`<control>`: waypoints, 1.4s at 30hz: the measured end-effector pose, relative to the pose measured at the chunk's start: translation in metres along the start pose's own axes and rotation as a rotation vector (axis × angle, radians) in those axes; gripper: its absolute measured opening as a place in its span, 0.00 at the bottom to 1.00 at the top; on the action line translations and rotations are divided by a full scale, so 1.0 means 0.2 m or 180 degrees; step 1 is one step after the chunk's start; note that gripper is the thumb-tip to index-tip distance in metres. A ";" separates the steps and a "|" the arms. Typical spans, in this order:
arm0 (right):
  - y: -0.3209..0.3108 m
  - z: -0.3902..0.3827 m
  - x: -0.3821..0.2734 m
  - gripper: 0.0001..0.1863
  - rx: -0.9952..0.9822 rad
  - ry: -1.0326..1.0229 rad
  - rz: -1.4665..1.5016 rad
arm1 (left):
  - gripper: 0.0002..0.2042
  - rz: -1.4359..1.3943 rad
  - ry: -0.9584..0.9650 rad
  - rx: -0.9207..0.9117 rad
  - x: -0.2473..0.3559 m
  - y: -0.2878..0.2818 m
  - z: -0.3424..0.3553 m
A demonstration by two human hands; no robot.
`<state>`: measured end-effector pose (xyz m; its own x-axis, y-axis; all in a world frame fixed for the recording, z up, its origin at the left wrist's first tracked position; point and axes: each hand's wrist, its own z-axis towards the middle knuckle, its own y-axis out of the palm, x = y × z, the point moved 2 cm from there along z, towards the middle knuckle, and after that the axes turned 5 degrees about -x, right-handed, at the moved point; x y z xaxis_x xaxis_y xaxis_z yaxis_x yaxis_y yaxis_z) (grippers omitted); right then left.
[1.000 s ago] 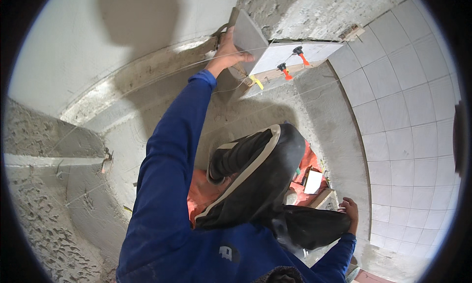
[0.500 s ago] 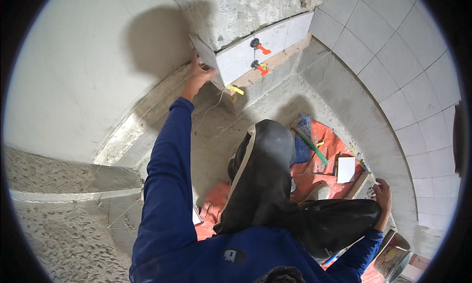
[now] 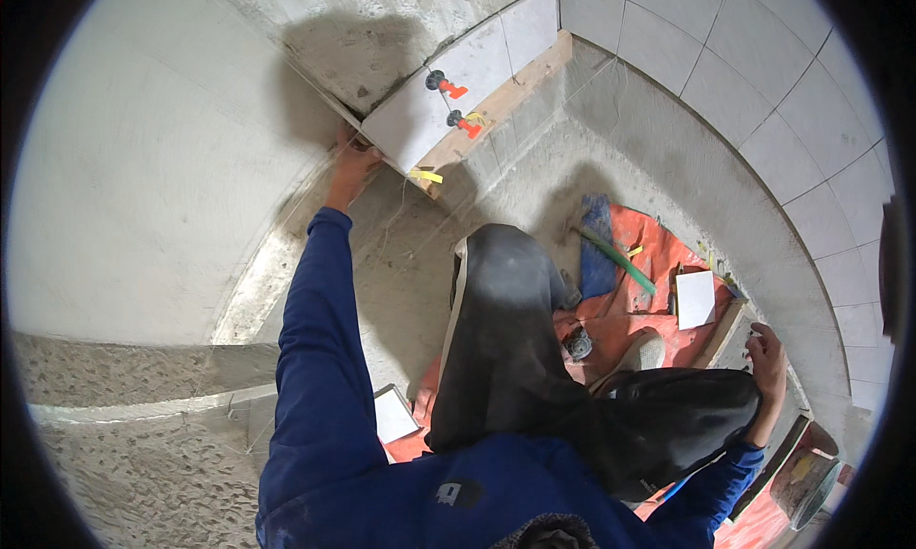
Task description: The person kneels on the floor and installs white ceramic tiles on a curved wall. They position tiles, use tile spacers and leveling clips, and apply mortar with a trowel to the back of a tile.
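With the left hand (image 3: 353, 170) raised, touching the lower end of a thin slab (image 3: 342, 111) seen edge-on at the corner; cannot tell whether clamped on it or merely braced there, with most fingertips hidden behind. Just right of those fingers, see smooth white tiles (image 3: 405, 124) in a flat row, fitted with black-and-orange knobbed clips (image 3: 465, 124), plus a yellow tab (image 3: 426, 176) poking out near the thumb. Along the tiles' lower edge, note a straight batten (image 3: 525, 76) of raw wood. Left of the same fingers, find a smooth plastered wall (image 3: 143, 167); above them, rough grey concrete (image 3: 448, 5).

Between both hands, meet a bent knee in dark trousers (image 3: 515, 320), blocking the direct way from the left fingers to a crumpled orange sheet (image 3: 611, 307). On it, left of the right fingers, see blue material (image 3: 596, 274), a long green handle (image 3: 630, 270) and a flat white rectangle (image 3: 696, 299), with a wooden piece (image 3: 718, 337) nearer. With the right hand (image 3: 769, 366) resting by the leg, fingers loosely curled; cannot tell whether holding anything small. Below those fingers, see a round-mouthed container (image 3: 794, 492), grimy and tilted; well above, square wall tiles (image 3: 754, 91) in a grid.
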<state>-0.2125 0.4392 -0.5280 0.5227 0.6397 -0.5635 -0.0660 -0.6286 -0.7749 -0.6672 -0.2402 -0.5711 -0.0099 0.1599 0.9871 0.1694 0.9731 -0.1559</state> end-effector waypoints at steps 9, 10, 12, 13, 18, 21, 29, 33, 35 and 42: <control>-0.01 0.01 -0.09 0.20 -0.0154 0.0146 0.0073 | 0.61 -0.0139 0.0119 -0.0106 0.03 0.01 -0.02; -0.01 0.01 -0.09 0.20 -0.0147 0.0124 0.0089 | 0.61 -0.0181 0.0115 -0.0119 0.03 0.01 -0.02; 0.00 0.00 -0.09 0.20 -0.0131 0.0133 0.0090 | 0.61 -0.0145 0.0121 -0.0062 0.04 0.02 -0.03; -0.01 0.00 -0.09 0.20 -0.0124 0.0162 0.0075 | 0.62 -0.0061 0.0151 -0.0044 0.05 0.02 -0.04; 0.00 0.00 -0.06 0.20 -0.0026 -0.0024 -0.0028 | 0.57 -0.0214 0.0182 -0.0080 0.03 0.03 -0.03; 0.00 0.00 -0.05 0.20 -0.0009 0.0004 -0.0039 | 0.53 -0.0292 0.0151 -0.0133 0.02 0.02 -0.02; 0.00 0.00 -0.06 0.19 0.0093 0.0009 -0.0041 | 0.42 0.0109 0.0068 -0.0059 0.04 0.01 -0.02; 0.00 0.01 -0.07 0.19 0.0026 0.0061 -0.0030 | 0.40 0.0125 -0.0033 -0.0191 0.06 0.02 -0.03; 0.00 0.01 -0.07 0.19 -0.0002 0.0074 0.0051 | 0.40 0.0090 -0.0089 -0.0203 0.07 0.02 -0.02; 0.01 0.04 -0.03 0.20 -0.0102 -0.0011 0.0005 | 0.44 0.0004 0.0247 -0.0169 0.08 0.04 -0.05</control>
<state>-0.2223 0.4377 -0.5292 0.5196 0.6404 -0.5657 -0.0395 -0.6434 -0.7646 -0.6572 -0.2319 -0.5555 0.0665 0.1458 0.9871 0.2214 0.9624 -0.1571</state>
